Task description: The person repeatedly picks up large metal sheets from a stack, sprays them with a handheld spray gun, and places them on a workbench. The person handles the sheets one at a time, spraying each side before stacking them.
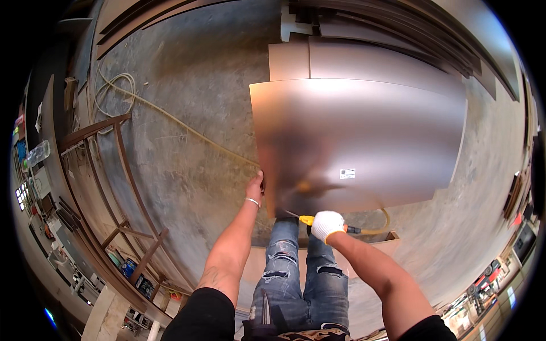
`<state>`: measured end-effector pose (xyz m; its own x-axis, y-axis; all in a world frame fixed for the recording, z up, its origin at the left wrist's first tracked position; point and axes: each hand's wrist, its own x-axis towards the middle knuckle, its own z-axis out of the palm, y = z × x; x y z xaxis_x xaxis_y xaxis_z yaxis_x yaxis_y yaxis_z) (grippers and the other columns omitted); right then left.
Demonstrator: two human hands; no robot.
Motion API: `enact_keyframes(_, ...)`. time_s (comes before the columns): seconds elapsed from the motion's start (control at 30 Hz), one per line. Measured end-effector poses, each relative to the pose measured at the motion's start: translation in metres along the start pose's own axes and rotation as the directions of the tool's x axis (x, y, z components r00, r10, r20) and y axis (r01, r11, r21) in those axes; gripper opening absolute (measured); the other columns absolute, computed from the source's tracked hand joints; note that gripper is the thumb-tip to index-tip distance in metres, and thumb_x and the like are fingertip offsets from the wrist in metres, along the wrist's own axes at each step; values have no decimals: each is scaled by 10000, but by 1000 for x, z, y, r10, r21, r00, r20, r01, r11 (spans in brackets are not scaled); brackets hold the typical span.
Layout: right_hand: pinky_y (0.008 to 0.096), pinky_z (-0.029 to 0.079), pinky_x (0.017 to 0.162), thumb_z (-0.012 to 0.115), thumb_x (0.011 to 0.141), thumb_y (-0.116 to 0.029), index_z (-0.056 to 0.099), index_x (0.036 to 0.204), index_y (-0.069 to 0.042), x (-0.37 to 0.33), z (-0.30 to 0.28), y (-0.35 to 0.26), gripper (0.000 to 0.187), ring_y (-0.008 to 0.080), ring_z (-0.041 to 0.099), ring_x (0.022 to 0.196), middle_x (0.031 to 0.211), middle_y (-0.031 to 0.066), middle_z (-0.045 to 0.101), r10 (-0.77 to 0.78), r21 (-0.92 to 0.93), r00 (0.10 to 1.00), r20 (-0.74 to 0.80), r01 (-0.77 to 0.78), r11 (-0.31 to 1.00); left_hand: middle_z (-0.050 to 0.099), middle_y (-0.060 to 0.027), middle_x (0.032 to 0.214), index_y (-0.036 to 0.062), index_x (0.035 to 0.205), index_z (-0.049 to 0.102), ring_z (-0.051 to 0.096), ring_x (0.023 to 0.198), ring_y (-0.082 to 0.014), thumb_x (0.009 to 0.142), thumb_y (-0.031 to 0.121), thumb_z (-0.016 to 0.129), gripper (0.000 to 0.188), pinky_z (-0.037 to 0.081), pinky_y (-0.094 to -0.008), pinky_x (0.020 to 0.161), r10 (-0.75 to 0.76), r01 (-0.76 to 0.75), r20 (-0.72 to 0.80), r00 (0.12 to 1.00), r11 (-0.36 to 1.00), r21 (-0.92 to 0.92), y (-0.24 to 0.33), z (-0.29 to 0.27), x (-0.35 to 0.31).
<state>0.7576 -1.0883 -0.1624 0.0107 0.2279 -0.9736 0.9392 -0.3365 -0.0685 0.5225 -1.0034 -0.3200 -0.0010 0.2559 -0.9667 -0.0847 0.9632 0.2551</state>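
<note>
I log bare left hand (255,188) at grey metal sheet (392,128), grip unclear; white-gloved right hand (328,224) clenching yellow nozzled tool (306,220) — probably edge-blowing; steady aim next.

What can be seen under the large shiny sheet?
Other sheets show beyond the far edge of the large shiny sheet; whatever else lies beneath is covered.

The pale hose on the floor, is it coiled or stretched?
Partly coiled: the hose loops at upper left, then stretches toward the shiny sheet.
</note>
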Motion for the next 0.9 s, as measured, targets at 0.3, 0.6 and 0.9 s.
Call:
enact_keyframes(0.3, 492, 535, 690, 565, 859, -321, 733, 820, -29, 34, -128, 90, 340, 417, 685, 791, 818, 237, 685, 417, 470, 829, -373, -219, 855, 656, -27, 931, 95, 1053, 648, 624, 822, -169, 921, 513, 616, 439, 516, -367, 750, -85, 95, -55, 995, 968, 231, -37, -14, -29)
enact_keyframes(0.6, 456, 551, 778, 635, 782, -300, 752, 855, -62, -18, -11, 97, 276, 386, 694, 864, 903, 220, 703, 334, 326, 926, -174, -266, 907, 671, -141, 1151, -65, 1206, 601, 629, 1013, -226, 908, 496, 646, 638, 471, -331, 921, 243, -211, -41, 969, 904, 373, -24, 3, 2)
enact_keyframes(0.9, 461, 542, 768, 574, 816, -303, 741, 868, -46, -18, -25, 105, 311, 405, 681, 874, 885, 233, 694, 402, 515, 879, -255, -228, 826, 671, -101, 1131, 25, 1280, 568, 634, 950, -189, 861, 530, 698, 670, 494, -349, 785, 30, -10, -44, 999, 910, 413, 6, 8, -33)
